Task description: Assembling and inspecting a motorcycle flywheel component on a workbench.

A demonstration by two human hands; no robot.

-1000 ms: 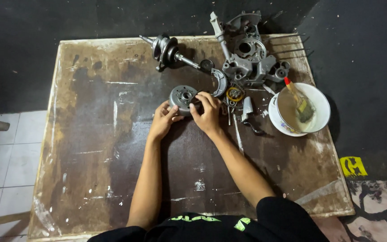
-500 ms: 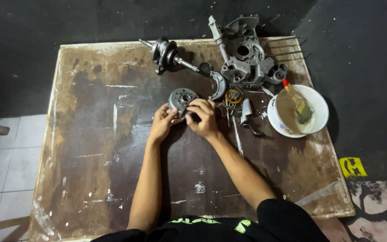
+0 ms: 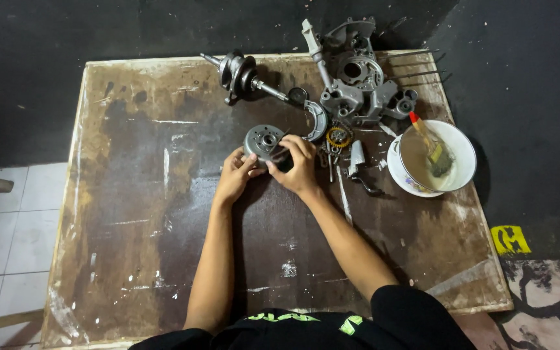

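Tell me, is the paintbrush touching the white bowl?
Touching. The head view shows the paintbrush lying inside the white bowl, its handle resting across the rim.

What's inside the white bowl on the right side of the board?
A paintbrush with a red-tipped handle lies in the white bowl, bristles down in murky liquid. The bowl's bottom is hidden by the liquid.

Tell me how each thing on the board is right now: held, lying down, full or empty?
Round metal part: held on the board by both hands.
Left hand: gripping the part's near edge.
Right hand: fingers curled over the part.
Shaft: lying on its side, untouched.
Engine case: lying open, inside showing.
Bowl: upright, cloudy liquid inside.
Brush: resting in the bowl, bristles down.
Board: flat, stained and scratched.
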